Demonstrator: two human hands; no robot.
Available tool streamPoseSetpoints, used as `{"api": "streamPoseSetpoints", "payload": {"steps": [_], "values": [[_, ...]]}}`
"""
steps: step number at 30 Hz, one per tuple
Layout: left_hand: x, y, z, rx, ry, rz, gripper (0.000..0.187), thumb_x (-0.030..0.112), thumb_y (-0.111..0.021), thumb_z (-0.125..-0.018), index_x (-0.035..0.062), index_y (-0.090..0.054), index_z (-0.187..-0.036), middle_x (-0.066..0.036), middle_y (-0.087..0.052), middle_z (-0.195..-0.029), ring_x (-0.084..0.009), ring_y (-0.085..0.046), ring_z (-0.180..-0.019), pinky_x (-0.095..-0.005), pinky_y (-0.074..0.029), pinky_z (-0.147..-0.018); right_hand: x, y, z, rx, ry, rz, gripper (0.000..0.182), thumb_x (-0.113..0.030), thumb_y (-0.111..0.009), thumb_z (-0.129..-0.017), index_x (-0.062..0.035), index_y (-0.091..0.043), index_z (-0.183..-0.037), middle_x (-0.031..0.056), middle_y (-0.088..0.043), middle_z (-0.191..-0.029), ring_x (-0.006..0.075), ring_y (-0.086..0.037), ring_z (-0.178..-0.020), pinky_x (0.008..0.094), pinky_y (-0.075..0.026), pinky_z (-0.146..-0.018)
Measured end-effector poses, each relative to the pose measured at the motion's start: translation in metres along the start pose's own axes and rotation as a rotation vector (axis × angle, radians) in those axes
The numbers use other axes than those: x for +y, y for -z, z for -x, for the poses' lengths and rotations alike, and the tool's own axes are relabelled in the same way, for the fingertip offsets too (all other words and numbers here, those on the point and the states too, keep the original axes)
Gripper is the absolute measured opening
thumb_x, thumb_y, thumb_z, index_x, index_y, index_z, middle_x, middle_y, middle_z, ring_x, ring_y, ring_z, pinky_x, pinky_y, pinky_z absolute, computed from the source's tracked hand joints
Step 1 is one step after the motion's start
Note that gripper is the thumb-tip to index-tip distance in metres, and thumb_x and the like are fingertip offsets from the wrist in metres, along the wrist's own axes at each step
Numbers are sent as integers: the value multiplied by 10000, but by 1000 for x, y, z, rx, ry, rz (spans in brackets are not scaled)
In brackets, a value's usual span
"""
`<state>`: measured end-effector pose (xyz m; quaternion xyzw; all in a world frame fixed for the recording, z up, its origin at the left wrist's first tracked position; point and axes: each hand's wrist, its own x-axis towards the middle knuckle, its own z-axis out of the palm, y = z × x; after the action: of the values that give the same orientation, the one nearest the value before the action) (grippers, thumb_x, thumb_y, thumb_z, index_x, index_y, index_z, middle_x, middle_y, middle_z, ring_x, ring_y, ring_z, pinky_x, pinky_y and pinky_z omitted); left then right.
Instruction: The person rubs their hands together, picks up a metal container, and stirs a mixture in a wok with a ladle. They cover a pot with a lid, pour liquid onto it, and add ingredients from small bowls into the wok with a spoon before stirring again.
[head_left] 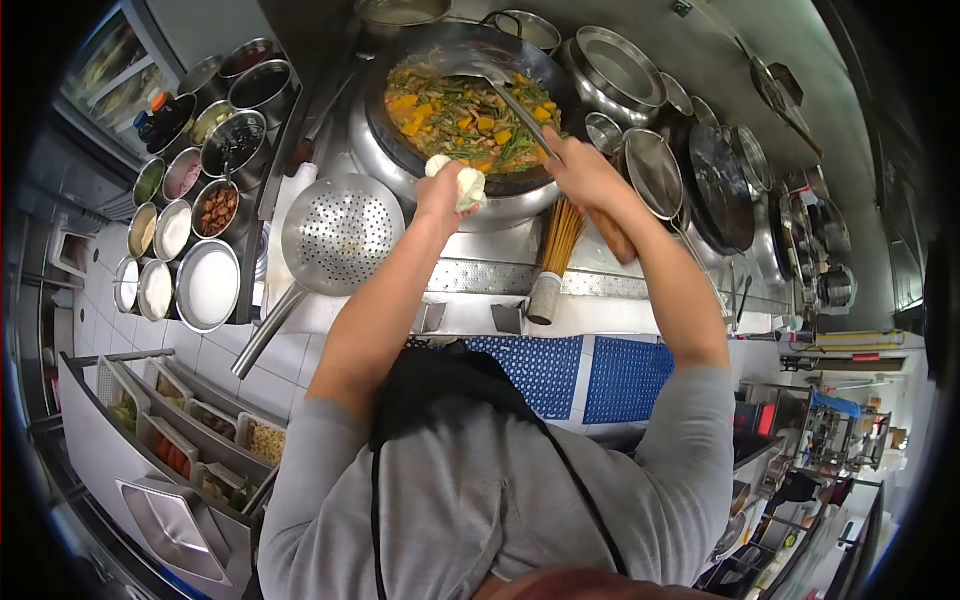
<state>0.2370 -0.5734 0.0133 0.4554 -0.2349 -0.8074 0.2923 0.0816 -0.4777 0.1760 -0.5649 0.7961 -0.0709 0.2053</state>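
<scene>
A large dark wok [380, 125] sits on the round metal burner ring, full of a steaming stew [470, 120] of yellow-orange chunks and green beans in brown liquid. My right hand [580, 172], at the wok's right rim, grips a long wok ladle [518, 108]. Its wooden handle end sticks out below my wrist, while its head lies partly sunk in the stew. My left hand [440, 197] is closed on a bunched pale cloth [470, 186] at the wok's near rim. Left of that forearm rests a perforated metal strainer [343, 235].
A bamboo wok brush [556, 262] lies under my right forearm. Metal pots of seasonings [220, 210] crowd the left shelf. Several steel bowls and a mesh strainer [655, 175] stand at right. Behind me are a drawer of ingredient bins [190, 440] and blue mats [627, 380].
</scene>
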Motion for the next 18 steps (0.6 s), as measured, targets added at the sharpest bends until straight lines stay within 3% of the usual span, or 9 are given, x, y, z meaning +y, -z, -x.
{"api": "streamPoseSetpoints", "payload": {"steps": [1, 2, 5, 7, 8, 11, 12, 15, 18], "values": [[1, -1, 2, -11, 6, 10, 258, 285, -627, -870, 82, -598, -1026, -84, -670, -877, -220, -656, -718, -356, -533, -555, 18, -13, 13, 123, 97, 89, 504, -133, -536, -919, -8, -414, -1392, 318, -646, -843, 467, -651, -769, 513, -510, -729], [3, -2, 5, -21, 14, 19, 259, 288, -630, -871, 90, -593, -1035, -81, -668, -892, -221, -656, -733, -360, -538, -569, 27, -23, 33, 238, 165, 160, 554, -142, -533, -934, -35, -378, -1456, 299, -629, -766, 377, -657, -617, 458, -513, -670], [3, -2, -10, -48, 84, 136, 305, 234, -676, -859, 54, -581, -1086, -115, -658, -975, -246, -664, -790, -418, -556, -572, 23, -30, 88, 287, 130, 149, 567, -139, -544, -934, -49, -370, -1467, 301, -609, -748, 352, -647, -600, 457, -510, -672], [10, -11, -5, -15, 100, 167, 296, 208, -663, -872, 50, -568, -1104, -124, -654, -983, -257, -665, -804, -426, -557, -572, 14, -29, 120, 213, 68, 20, 573, -139, -547, -942, -71, -365, -1481, 239, -595, -709, 287, -608, -529, 425, -506, -590], [5, -11, -9, 13, 67, 118, 241, 230, -624, -895, 102, -553, -1085, -78, -656, -929, -246, -653, -762, -418, -563, -606, 8, -24, 132, 175, 38, -42, 576, -139, -549, -946, -83, -362, -1487, 209, -588, -689, 255, -588, -493, 409, -505, -549], [2, -10, -9, 48, 8, 53, 231, 199, -603, -906, 69, -540, -1087, -99, -665, -920, -256, -656, -718, -400, -556, -555, -19, -5, 160, -81, -166, -436, 569, -160, -550, -947, -68, -372, -1480, 129, -579, -607, 244, -584, -462, 381, -498, -454], [9, -17, 8, 111, 25, 39, 217, 200, -593, -914, 46, -548, -1061, -116, -673, -893, -255, -657, -682, -372, -530, -497, -16, -2, 164, -124, -145, -487, 574, -176, -542, -960, -89, -355, -1496, 24, -476, -581, 104, -468, -410, 288, -420, -360], [13, -23, 35, 53, -6, 46, 200, 205, -586, -919, 45, -559, -1037, -119, -673, -877, -245, -657, -682, -362, -511, -480, -21, 0, 169, -179, -182, -383, 557, -177, -531, -964, -73, -367, -1486, 63, -508, -607, 124, -476, -403, 305, -418, -364], [-10, 2, 38, -39, -115, 60, 171, 165, -602, -885, 43, -576, -1003, -117, -666, -861, -240, -657, -678, -368, -518, -495, -22, -13, 141, -156, -180, -207, 571, -151, -540, -949, -93, -365, -1490, 126, -553, -659, 210, -563, -457, 359, -471, -437]]}}
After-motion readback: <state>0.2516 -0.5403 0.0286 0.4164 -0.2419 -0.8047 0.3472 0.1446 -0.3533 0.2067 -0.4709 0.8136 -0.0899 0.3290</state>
